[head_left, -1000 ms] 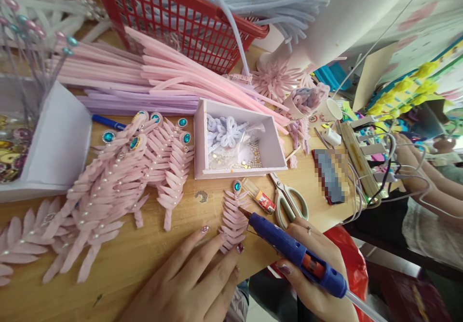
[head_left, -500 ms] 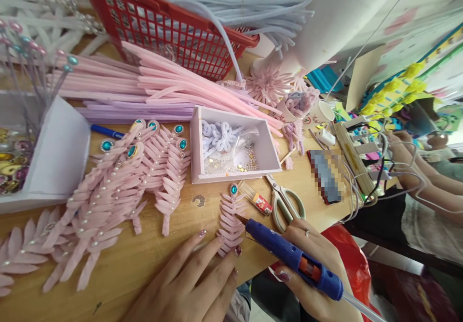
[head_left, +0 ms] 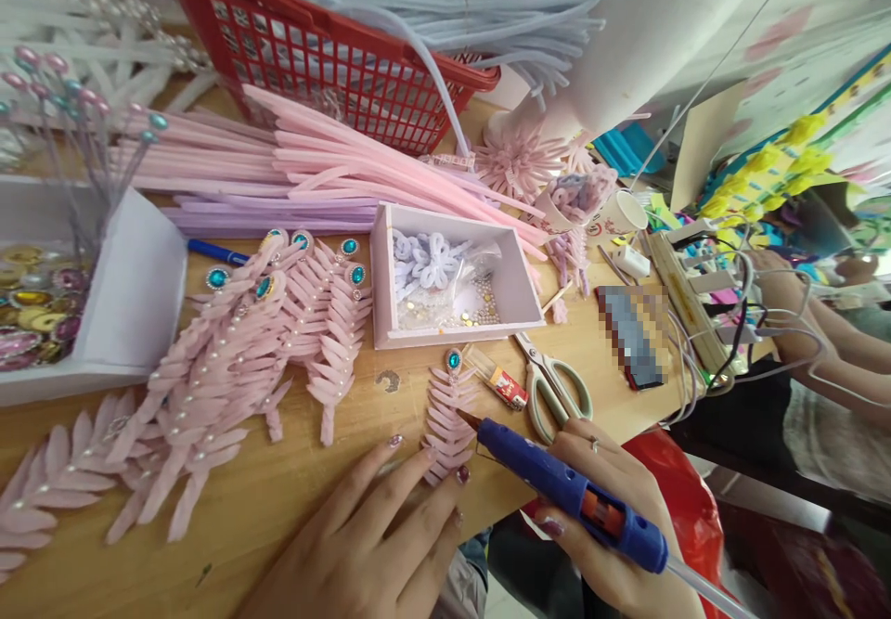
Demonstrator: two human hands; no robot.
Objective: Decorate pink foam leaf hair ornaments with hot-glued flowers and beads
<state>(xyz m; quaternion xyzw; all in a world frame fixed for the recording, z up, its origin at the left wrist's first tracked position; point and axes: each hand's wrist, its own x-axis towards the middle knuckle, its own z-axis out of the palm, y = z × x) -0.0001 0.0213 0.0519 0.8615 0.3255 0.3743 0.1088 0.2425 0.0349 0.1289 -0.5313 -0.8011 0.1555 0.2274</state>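
Observation:
My right hand (head_left: pixel 613 508) is wrapped round a blue glue gun (head_left: pixel 557 484), a clear glue stick poking out of its back end. The gun's tip lies over a pink feather-shaped piece (head_left: pixel 445 415) that carries a teal gem at its top. Flat on the table edge, my left hand (head_left: pixel 376 535) has its fingers spread, and their tips reach the lower end of that piece. Beside the gem lies a small clear container with a red label (head_left: pixel 505 387). Scissors (head_left: pixel 553 387) with pale green handles rest just right of it.
A pile of pink feather-shaped pieces (head_left: pixel 223 378) covers the left side. Behind stand a white box (head_left: pixel 456 336) of beads, pink stems (head_left: pixel 362 150) and a red basket (head_left: pixel 320 53). To the right are a phone (head_left: pixel 633 336), a power strip (head_left: pixel 686 303) and another person's arms (head_left: pixel 807 341).
The whole scene has shifted slightly to the right in view. Both hands, the glue gun and the pink piece keep the same arrangement.

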